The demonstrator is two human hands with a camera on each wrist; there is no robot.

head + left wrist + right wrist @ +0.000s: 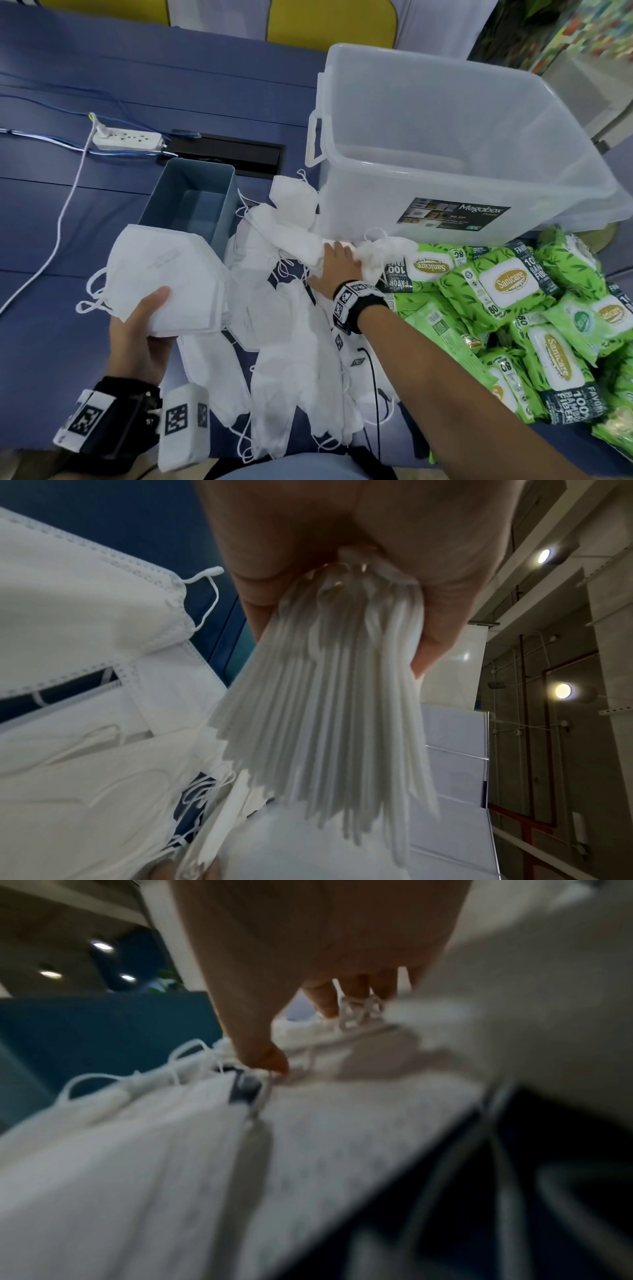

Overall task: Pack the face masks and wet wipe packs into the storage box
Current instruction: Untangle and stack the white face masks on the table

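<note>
Holding a stack of masks (168, 274), the left hand (144, 329) grips; the right hand (337, 270) grasps loose masks (291, 342) on the blue table (85, 212) beside the storage box (462, 154).

Right wrist view smeared throughout; right hand (308, 969) fingertips lost behind loose face masks (192, 1150), grip there impossible to judge. Left hand (342, 534) fingers concealed behind stack of masks (325, 710) in head view. Wet wipe packs (507, 291) cut off at right edge. Storage box (445, 144) label print too small to read fully.
</note>
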